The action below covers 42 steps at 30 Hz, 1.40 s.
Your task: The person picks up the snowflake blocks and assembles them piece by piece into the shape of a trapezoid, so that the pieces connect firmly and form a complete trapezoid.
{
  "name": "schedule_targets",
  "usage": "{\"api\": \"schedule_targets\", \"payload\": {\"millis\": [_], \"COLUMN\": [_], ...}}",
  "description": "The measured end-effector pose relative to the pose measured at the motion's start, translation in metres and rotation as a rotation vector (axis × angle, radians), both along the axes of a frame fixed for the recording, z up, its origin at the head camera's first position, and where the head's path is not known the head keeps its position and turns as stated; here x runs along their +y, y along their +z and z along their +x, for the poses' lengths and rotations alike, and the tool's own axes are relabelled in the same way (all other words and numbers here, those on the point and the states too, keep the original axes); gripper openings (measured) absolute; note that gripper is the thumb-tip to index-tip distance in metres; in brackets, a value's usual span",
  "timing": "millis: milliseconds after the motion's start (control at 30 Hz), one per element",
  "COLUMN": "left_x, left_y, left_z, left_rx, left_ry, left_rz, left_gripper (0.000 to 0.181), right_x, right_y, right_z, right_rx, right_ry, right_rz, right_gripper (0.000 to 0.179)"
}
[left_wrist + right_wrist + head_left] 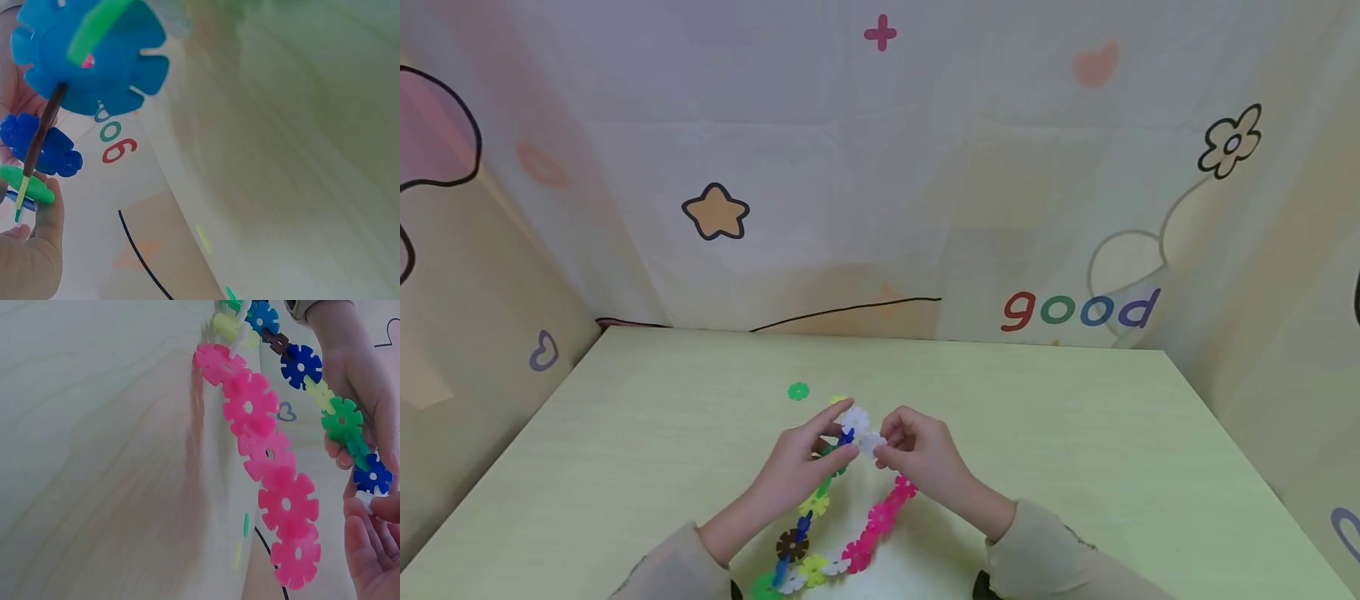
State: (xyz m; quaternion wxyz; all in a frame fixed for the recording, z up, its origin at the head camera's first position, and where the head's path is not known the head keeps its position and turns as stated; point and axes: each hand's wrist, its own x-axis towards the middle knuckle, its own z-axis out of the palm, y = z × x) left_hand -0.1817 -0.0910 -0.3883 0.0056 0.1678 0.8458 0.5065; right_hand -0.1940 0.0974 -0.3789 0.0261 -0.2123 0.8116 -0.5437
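A chain of interlocking plastic flower discs hangs in a loop, with pink discs [881, 518] on one side. Its other side runs through a brown disc [792, 545], yellow, green and blue discs up to a white disc [854, 421]. My left hand [797, 462] holds this upper end between thumb and fingers, near a dark blue disc [373, 475]. Facing it, my right hand [925, 454] pinches another white disc [871, 443] at the first one's edge. Fingers partly hide whether the two are joined. The last pink disc [296, 555] hangs loose below the right hand.
A loose green disc [798, 392] lies on the pale table [1037, 433] beyond the hands. Close by, a yellow disc [838, 401] is partly hidden behind the left hand. Printed cloth [850, 167] encloses the table at the back and sides.
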Motion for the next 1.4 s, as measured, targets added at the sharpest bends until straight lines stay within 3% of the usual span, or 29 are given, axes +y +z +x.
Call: {"api": "schedule_targets", "payload": {"millis": [333, 833, 1400], "left_x": [0.007, 0.015, 0.019], "left_y": [-0.004, -0.003, -0.004], "left_z": [-0.002, 0.001, 0.004], "left_rx": [-0.005, 0.077, 0.054], "left_ry": [0.048, 0.153, 0.162], "left_rz": [0.007, 0.057, 0.161], "left_gripper": [0.054, 0.057, 0.058], "right_x": [-0.006, -0.012, -0.015], "right_y": [-0.003, -0.006, -0.005], "right_z": [0.001, -0.001, 0.001], "right_rx": [0.044, 0.113, 0.167], "right_ry": [-0.051, -0.129, -0.155], "right_rz": [-0.015, -0.003, -0.025], "right_gripper": [0.010, 0.011, 0.010]}}
